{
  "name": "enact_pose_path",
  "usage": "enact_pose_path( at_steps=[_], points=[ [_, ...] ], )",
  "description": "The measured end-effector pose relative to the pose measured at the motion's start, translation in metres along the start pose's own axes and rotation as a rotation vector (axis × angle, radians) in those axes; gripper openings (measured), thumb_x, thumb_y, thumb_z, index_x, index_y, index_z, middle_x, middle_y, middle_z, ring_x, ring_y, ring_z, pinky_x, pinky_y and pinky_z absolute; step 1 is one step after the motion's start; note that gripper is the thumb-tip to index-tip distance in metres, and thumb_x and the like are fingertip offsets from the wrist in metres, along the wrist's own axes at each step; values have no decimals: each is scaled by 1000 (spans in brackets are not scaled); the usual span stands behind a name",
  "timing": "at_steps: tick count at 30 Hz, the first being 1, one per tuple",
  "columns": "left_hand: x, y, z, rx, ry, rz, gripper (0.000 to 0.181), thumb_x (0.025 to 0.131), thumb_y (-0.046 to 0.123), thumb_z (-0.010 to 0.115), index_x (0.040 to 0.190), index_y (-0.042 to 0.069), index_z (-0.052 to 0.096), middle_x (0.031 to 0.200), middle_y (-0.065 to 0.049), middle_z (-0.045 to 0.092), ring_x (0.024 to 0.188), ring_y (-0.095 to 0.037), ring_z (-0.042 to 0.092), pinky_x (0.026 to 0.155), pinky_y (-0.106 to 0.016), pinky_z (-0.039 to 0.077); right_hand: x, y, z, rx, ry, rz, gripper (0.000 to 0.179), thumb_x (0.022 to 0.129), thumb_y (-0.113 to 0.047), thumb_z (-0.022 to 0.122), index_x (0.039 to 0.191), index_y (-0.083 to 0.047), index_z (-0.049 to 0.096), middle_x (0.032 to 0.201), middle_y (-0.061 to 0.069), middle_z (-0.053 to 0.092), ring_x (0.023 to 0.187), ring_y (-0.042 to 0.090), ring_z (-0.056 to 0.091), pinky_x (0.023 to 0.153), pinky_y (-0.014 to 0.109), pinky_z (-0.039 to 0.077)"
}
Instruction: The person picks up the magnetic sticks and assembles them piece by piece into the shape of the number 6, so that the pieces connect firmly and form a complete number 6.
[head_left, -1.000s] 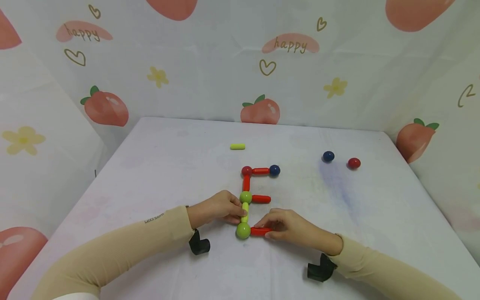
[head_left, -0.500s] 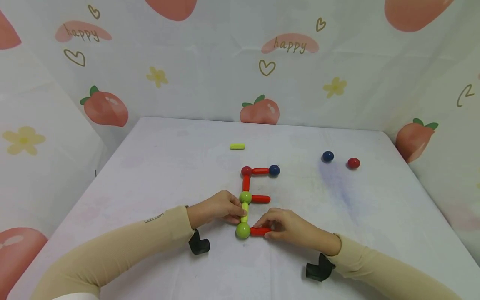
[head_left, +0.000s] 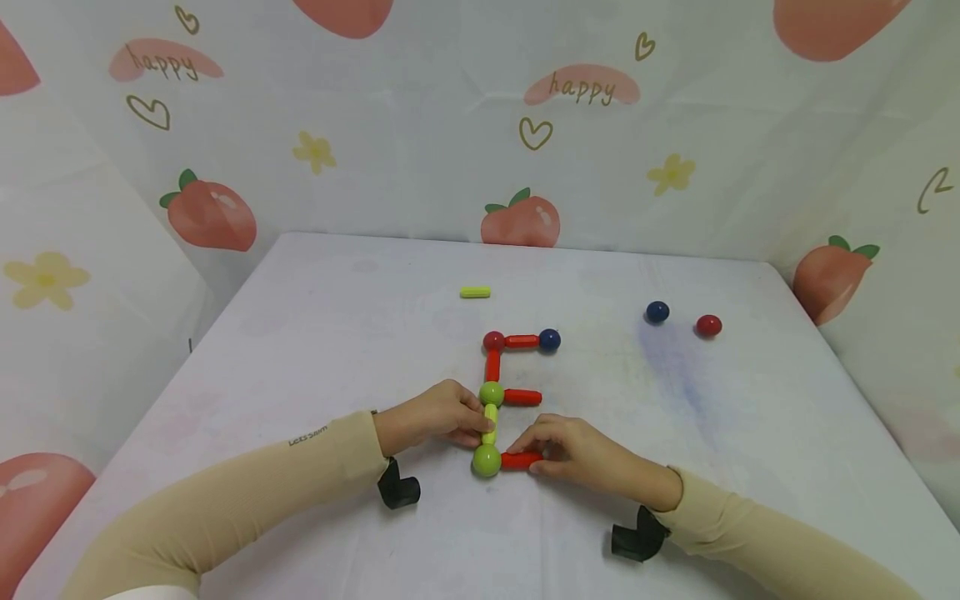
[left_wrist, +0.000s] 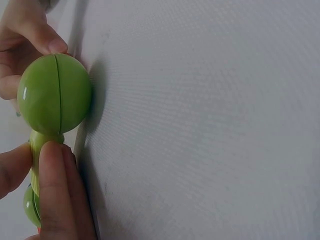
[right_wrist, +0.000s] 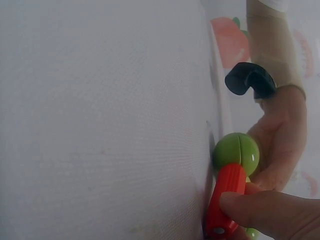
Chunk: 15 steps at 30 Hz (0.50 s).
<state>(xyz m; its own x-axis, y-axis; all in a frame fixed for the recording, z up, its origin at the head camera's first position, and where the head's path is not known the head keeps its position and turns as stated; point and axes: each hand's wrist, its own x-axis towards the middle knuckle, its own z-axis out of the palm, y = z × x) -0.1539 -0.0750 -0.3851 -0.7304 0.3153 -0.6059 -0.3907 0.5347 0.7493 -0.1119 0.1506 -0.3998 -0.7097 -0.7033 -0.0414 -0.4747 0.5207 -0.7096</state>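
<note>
A shape like a letter E, made of rods and balls, lies on the table. Its lowest green ball joins a yellow-green rod and a red rod. My left hand pinches the yellow-green rod between thumb and fingers. With thumb and fingertips my right hand grips the free end of the red rod, whose other end meets the ball. Above sit a second green ball with a red side rod, then a red ball linked by a rod to a blue ball.
A loose yellow-green rod lies beyond the shape. Toward the back right of the white table are a loose blue ball and a loose red ball. A fruit-printed cloth hangs behind the table.
</note>
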Motion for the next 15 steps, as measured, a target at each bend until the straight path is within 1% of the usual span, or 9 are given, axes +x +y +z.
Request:
enact_pose_path(
  at_steps=[9,12,15],
  points=[
    [0,0,0,0,-1,1,13,83,12,70,90,1,67,77,-4,65,58,-8,60,60,-18,54,0,-1,0,9,-6,6,29,83,-13,69,110,-24,66,101,-8,64,87,4,54,75,18,49],
    [-1,0,0,2,-1,4,13,82,11,70,90,1,67,76,-4,66,58,-8,60,60,-18,53,-1,-2,-2,9,-15,19,32,83,-13,69,113,-23,64,102,-6,63,88,4,55,76,19,49],
    [-2,1,0,10,1,3,14,82,13,70,90,1,68,76,-4,66,59,-8,61,60,-18,53,-2,-3,-8,22,-24,45,36,83,-14,70,117,-20,61,105,-4,63,92,8,57,78,19,51]
  ],
)
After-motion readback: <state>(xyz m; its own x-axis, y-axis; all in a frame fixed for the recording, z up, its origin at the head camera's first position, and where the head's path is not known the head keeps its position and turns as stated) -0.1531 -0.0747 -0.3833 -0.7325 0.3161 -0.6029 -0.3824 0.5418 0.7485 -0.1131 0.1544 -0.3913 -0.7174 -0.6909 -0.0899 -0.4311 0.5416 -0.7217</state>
